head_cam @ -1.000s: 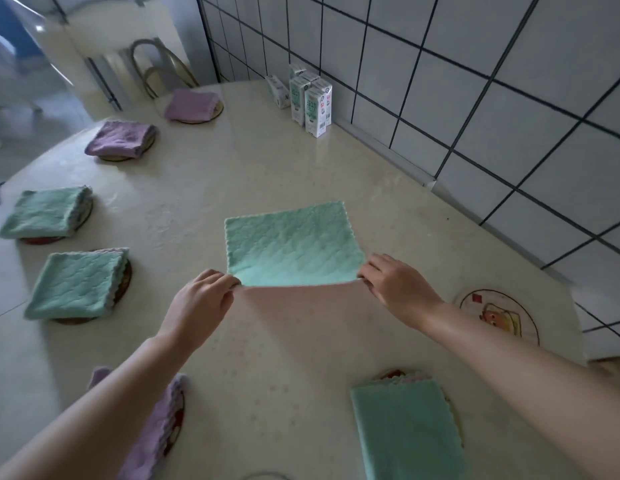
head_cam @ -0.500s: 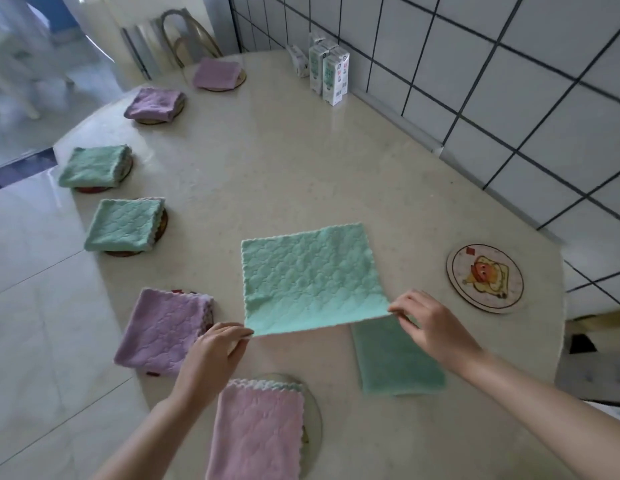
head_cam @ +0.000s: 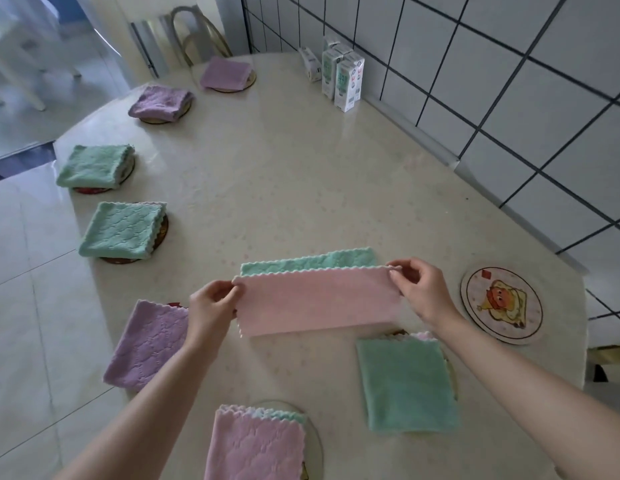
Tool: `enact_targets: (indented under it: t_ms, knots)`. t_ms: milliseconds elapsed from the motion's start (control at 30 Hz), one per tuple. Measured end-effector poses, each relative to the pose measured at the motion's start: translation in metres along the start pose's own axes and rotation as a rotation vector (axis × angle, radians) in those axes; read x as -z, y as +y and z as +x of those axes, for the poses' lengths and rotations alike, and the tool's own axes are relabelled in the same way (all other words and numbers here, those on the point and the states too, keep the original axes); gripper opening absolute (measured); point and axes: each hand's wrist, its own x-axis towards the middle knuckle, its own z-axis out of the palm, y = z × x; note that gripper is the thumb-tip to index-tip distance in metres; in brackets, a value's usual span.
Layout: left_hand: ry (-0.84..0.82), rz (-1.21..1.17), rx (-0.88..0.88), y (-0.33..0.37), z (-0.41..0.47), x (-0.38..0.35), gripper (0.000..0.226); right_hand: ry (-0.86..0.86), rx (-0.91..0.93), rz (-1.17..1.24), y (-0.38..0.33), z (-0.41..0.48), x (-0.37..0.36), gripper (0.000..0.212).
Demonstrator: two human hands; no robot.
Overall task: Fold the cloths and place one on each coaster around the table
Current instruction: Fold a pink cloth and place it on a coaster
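I hold a two-sided cloth (head_cam: 319, 301) above the table, its pink side facing me and its green side showing as a strip along the far edge. My left hand (head_cam: 211, 306) pinches its left corner and my right hand (head_cam: 419, 289) pinches its right corner, with the near edge lifted over toward the far edge. To the right lies a bare round coaster (head_cam: 501, 304) with a cartoon picture. Several folded cloths sit on coasters around the rim: green ones (head_cam: 123, 230) (head_cam: 95, 166) (head_cam: 405, 386), purple ones (head_cam: 149, 344) (head_cam: 161, 102) (head_cam: 226, 73) and a pink one (head_cam: 254, 445).
The beige table (head_cam: 301, 174) meets a white tiled wall (head_cam: 509, 81) on the right. Three small cartons (head_cam: 343, 77) stand by the wall at the back. A chair (head_cam: 194, 36) stands beyond the far end. Tiled floor lies to the left.
Both hands have lifted the cloth's near edge and carried it over toward the far edge, so the pink underside now faces me. The view has pulled back a little.
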Motion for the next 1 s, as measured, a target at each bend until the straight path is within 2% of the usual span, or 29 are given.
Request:
enact_targets:
  t_ms: [233, 500, 867, 1000]
  knots:
    - [0.033, 0.177, 0.010, -0.013, 0.055, -0.026, 0.009, 0.029, -0.130, -0.044, 0.033, 0.064, -0.029, 0.019]
    - [0.049, 0.251, 0.036, -0.031, 0.075, -0.035, 0.014, 0.063, -0.110, -0.252, 0.046, 0.098, -0.040, 0.004]
    - [0.155, 0.372, 0.041, -0.027, 0.077, -0.043, 0.019, 0.068, -0.152, -0.401, 0.039, 0.110, -0.044, 0.019]
    - [0.233, 0.432, 0.008, -0.020, 0.062, -0.035, 0.017, 0.098, -0.168, -0.322, 0.034, 0.106, -0.036, 0.018]
